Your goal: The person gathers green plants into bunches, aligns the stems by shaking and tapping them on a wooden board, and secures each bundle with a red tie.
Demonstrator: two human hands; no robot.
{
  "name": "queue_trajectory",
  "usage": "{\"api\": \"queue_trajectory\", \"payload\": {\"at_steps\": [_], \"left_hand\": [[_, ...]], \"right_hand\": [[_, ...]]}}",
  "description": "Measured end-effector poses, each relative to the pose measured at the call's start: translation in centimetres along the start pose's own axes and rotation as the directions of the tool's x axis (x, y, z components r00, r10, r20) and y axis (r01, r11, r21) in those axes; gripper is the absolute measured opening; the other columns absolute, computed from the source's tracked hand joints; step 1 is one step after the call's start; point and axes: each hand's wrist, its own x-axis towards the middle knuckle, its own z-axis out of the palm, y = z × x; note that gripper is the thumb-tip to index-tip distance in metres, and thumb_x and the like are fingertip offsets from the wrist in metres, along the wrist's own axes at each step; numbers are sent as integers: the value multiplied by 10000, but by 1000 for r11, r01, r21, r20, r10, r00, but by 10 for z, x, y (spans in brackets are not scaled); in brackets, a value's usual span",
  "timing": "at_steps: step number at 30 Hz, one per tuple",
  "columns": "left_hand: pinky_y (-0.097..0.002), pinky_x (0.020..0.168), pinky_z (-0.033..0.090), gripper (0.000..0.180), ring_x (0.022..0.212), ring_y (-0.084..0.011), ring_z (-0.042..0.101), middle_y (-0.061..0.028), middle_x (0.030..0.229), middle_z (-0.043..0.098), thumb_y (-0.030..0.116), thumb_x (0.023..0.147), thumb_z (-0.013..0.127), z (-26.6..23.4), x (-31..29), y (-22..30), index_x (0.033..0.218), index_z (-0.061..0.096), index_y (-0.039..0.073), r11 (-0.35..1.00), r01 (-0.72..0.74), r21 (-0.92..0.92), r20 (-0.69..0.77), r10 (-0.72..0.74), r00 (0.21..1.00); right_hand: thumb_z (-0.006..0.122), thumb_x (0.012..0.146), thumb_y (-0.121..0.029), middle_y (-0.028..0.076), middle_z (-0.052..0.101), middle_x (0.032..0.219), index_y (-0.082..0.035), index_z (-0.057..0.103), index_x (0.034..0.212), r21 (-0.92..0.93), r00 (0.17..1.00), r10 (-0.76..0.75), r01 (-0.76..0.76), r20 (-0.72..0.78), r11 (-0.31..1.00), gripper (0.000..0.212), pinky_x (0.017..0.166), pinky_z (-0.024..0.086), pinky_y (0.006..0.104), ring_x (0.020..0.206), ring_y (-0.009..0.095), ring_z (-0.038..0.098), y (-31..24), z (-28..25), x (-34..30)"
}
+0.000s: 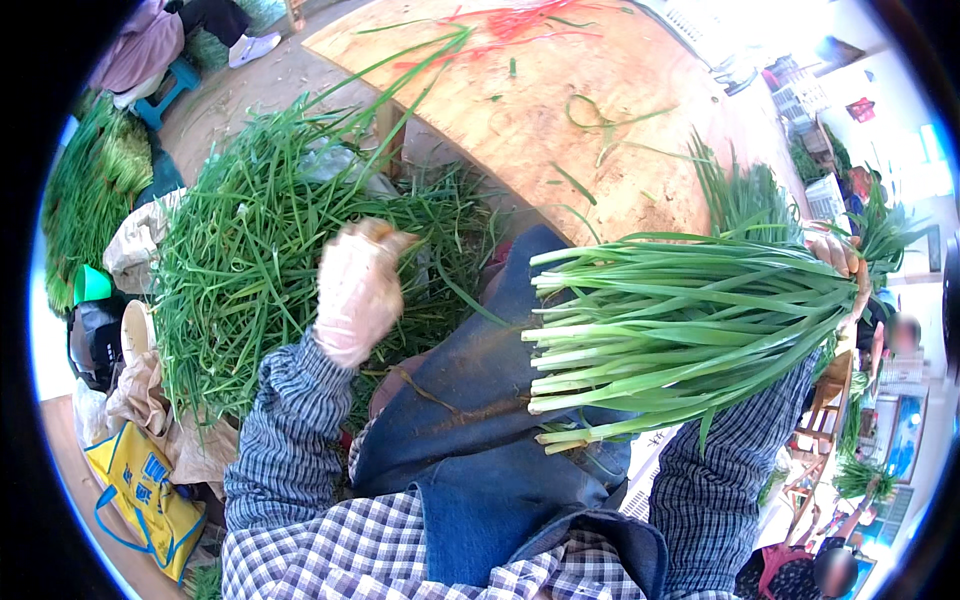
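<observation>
A thick bunch of garlic chives [680, 330] lies sideways across my right side, pale stalk ends to the left and green leaves to the right. My right hand [838, 256] is wrapped round its leafy end; part of that hand is hidden behind the leaves. On the left, my left hand [362, 290] is over a big heap of loose green leaves [250, 240]. Its fingers are curled and slightly blurred, and whatever they may hold cannot be made out. A blue apron [460, 390] with dirt on it covers my lap between the two hands.
A wooden table [640, 80] stands ahead, with stray leaves and red strands [510, 22] on it. At the left are a yellow bag [150, 500], more chives [95, 200] and a blue stool [168, 92] with a seated person. Other people work at the right.
</observation>
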Motion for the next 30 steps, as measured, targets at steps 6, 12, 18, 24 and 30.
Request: {"api": "queue_trajectory", "payload": {"at_steps": [6,12,18,24,30], "left_hand": [[-316,957,381,476,1098,-201,497,-112,1224,514,164,796,608,-2,19,77,1221,499,-21,0,614,-790,608,131,783],[-293,885,428,301,1012,-162,538,-123,1165,537,83,772,669,23,30,108,1028,601,-61,-62,584,-809,580,76,811],[-269,899,421,292,1019,-150,534,-84,1140,548,18,763,648,17,23,103,1049,610,-26,-102,629,-771,627,54,777],[-302,952,396,463,1090,-194,507,-90,1191,522,-2,739,653,14,20,99,1190,562,51,153,401,-903,426,218,878],[-327,922,418,479,1038,-213,532,-94,1151,574,4,715,689,21,18,98,1177,577,65,300,152,-942,211,175,962]], "right_hand": [[504,839,-256,-37,472,710,-87,539,768,4,997,31,-31,76,1000,186,656,345,213,668,75,396,-1,0,-6],[483,848,-264,-39,489,709,-62,579,823,-71,991,-19,28,133,997,225,651,338,212,662,70,402,-1,21,-9],[475,816,-269,-73,407,625,-96,509,759,-99,995,-79,84,57,992,185,619,335,221,556,52,365,-6,1,-10],[521,807,-268,-78,387,633,-122,491,801,-80,999,32,-30,30,996,149,663,326,221,600,63,350,-5,16,-17],[526,825,-290,-68,422,661,-117,509,784,-142,997,80,-82,-15,986,179,697,338,229,645,84,365,-19,4,-22]]}}
